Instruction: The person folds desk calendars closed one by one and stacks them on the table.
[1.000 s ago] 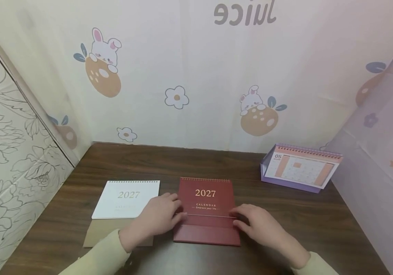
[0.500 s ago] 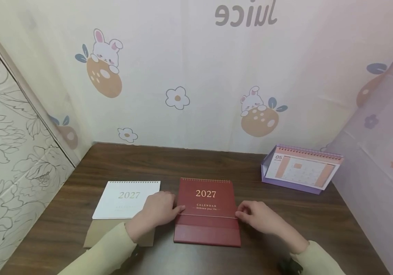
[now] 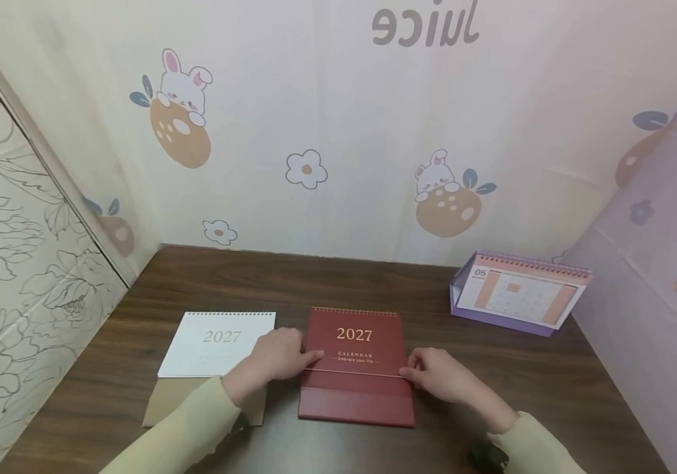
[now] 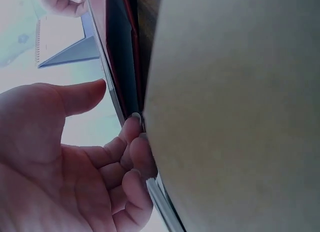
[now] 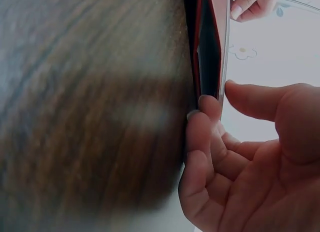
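A dark red desk calendar [image 3: 355, 385] with gold "2027" lettering and a spiral top lies low on the table, front toward me. My left hand [image 3: 279, 352] holds its left edge, thumb over the cover and fingers curled at the side. At the opposite edge, my right hand [image 3: 439, 375] pinches with the thumb on the cover's side and the fingers bent beneath. Both wrist views look into the folded stand's gap, with left fingertips [image 4: 134, 123] and right fingertips [image 5: 207, 106] right at its board edges.
Left of it lies a white 2027 calendar [image 3: 196, 352] on a tan stand, partly behind my left forearm. A purple-framed desk calendar [image 3: 516, 296] stands at the back right of the brown wooden table [image 3: 291, 276]. A printed curtain [image 3: 362, 118] hangs behind.
The left hand's thumb has come onto the red calendar's cover and its fingers have curled down at the edge. The right hand's fingers have drawn in at the right edge. The calendar is nearly unmoved.
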The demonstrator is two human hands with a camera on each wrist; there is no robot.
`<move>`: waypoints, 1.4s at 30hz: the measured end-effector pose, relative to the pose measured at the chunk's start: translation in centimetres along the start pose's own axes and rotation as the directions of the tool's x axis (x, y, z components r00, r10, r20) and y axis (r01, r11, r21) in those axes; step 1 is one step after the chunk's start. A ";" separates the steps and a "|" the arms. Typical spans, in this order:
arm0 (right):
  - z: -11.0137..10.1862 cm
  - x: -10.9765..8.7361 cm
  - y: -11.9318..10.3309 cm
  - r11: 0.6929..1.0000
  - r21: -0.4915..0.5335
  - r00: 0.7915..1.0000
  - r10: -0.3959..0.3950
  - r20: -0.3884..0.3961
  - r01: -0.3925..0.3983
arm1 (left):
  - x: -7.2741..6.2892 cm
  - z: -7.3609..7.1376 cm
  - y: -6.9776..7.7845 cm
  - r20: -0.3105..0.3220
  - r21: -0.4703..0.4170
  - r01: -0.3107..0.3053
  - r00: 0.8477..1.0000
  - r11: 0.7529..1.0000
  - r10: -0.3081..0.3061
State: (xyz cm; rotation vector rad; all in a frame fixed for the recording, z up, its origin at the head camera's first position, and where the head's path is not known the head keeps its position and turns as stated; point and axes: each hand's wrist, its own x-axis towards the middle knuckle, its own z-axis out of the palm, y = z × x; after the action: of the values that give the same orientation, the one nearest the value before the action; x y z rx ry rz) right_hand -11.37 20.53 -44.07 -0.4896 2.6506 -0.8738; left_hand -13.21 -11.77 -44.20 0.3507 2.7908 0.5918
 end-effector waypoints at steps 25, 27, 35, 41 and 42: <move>-0.9 -0.1 1.3 0.970 0.236 0.993 0.032 0.114 -0.059 | -0.3 -0.6 -0.8 0.006 -0.390 -0.024 1.000 0.920 0.029; -0.9 -0.2 1.3 0.956 0.290 0.994 0.021 0.106 -0.051 | -0.4 -0.7 -0.8 -0.006 -0.411 -0.029 1.000 0.911 0.029; -0.8 0.0 0.8 0.905 0.424 0.999 0.009 0.033 -0.022 | -0.9 -1.0 -1.7 -0.056 -0.465 -0.047 0.998 0.884 0.023; -0.5 0.4 -0.1 0.870 0.492 1.000 -0.016 -0.002 0.015 | -1.7 -1.1 -2.5 -0.079 -0.540 -0.015 0.996 0.842 -0.033; -0.5 0.5 -0.4 0.865 0.501 1.000 -0.017 -0.008 0.019 | -1.9 -1.2 -2.7 -0.080 -0.551 -0.008 0.996 0.834 -0.044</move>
State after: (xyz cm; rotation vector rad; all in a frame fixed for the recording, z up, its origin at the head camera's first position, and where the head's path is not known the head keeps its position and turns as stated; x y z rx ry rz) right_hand -11.93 20.29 -43.58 -0.3748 2.2851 -1.5080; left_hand -12.26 -15.17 -43.89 0.1730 2.5377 1.3909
